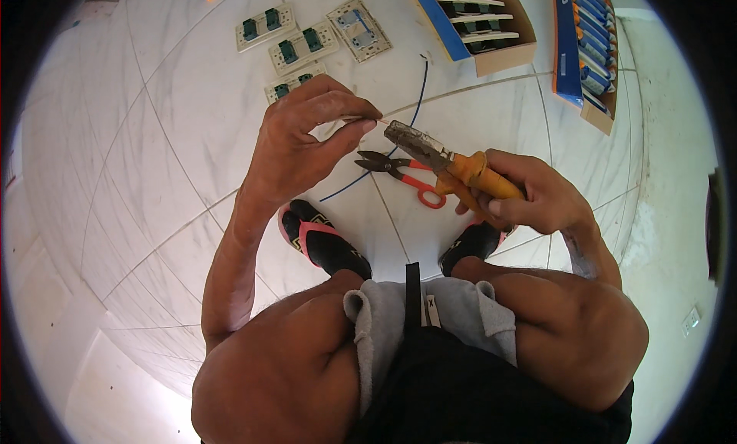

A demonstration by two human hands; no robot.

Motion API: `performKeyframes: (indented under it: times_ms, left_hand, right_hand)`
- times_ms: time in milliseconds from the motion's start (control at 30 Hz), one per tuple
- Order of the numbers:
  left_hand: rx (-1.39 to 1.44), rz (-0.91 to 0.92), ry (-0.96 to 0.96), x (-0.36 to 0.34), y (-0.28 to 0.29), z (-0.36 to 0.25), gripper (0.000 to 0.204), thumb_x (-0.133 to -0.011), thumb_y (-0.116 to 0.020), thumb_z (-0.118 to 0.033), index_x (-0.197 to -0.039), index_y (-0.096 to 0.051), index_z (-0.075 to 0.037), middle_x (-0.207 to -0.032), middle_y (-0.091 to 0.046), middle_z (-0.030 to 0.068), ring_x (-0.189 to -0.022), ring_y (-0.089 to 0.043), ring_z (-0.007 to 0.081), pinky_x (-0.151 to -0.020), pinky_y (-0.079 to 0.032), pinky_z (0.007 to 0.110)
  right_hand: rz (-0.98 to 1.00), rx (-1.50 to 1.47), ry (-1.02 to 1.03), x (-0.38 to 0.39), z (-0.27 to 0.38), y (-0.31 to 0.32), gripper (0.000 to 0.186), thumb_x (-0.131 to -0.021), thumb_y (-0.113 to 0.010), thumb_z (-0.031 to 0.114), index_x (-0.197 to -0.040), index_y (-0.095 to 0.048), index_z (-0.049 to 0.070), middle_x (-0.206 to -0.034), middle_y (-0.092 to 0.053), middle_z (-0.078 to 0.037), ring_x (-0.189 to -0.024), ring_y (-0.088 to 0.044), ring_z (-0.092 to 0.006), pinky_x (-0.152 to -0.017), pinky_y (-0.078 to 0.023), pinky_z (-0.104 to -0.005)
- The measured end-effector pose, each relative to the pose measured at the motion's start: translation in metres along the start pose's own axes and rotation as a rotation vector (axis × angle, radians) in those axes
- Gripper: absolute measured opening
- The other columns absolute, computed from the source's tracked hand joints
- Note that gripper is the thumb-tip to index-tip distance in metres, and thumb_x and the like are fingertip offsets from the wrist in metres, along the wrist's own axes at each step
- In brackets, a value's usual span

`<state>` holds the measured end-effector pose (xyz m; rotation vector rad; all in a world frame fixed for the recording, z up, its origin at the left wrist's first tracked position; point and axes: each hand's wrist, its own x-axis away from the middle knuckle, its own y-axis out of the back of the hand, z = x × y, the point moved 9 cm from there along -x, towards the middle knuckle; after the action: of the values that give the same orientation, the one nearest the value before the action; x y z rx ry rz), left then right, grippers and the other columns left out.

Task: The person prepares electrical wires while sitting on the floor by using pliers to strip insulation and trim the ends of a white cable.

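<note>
My right hand [541, 194] is wrapped round the yellow handles of a pair of combination pliers [421, 145], whose worn metal jaws point up and left. Close to the jaw tip, my left hand [295, 141] pinches a thin copper-coloured wire [383, 121] between thumb and forefinger. Most of that wire is hidden by the fingers; whether the jaws grip its end I cannot tell. On the tiles below the pliers lie tin snips [378, 162] with red handles, blades apart. A length of blue wire [421, 95] runs under them across the floor.
Several white socket plates with green modules [303, 49] lie beyond my left hand, beside a plate with pale blue parts [359, 29]. An open box of plates [503, 60] and a box of blue-wrapped pieces [568, 49] stand at the far right. My feet [326, 240] flank the near floor.
</note>
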<state>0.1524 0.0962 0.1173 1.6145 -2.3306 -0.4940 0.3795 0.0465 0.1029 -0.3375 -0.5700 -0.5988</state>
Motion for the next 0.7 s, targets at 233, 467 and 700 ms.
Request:
performKeyframes:
  times_ms: [233, 467, 700]
  left_hand:
    - [-0.022, 0.015, 0.077, 0.000, 0.003, -0.003, 0.013, -0.084, -0.074, 0.001, -0.097, -0.076, -0.002, -0.089, -0.070, 0.0065, -0.083, -0.068, 0.0156, -0.075, -0.054, 0.028]
    - [-0.046, 0.002, 0.091, 0.000, 0.006, -0.003, 0.012, -0.084, -0.074, 0.000, -0.097, -0.076, -0.002, -0.088, -0.070, 0.0067, -0.082, -0.067, 0.0159, -0.074, -0.053, 0.029]
    - [-0.016, -0.009, 0.085, 0.002, 0.008, -0.003, 0.013, -0.084, -0.075, 0.001, -0.097, -0.075, -0.001, -0.088, -0.070, 0.0070, -0.082, -0.067, 0.0163, -0.076, -0.053, 0.029]
  right_hand:
    - [-0.194, 0.570, -0.065, 0.001, 0.015, 0.007, 0.036, -0.077, -0.065, 0.011, -0.110, -0.058, 0.002, -0.102, -0.066, -0.020, -0.094, -0.066, -0.0371, -0.079, -0.053, -0.0422]
    - [-0.465, 0.994, 0.410, 0.008, 0.045, 0.004, 0.039, -0.065, -0.069, -0.006, -0.103, -0.060, 0.002, -0.103, -0.067, -0.014, -0.116, -0.061, -0.0392, -0.091, -0.054, -0.0444]
    - [-0.529, 1.232, 0.507, 0.010, 0.054, 0.000, 0.044, -0.066, -0.077, 0.002, -0.106, -0.058, 0.006, -0.102, -0.064, -0.010, -0.116, -0.059, -0.0352, -0.095, -0.050, -0.0465]
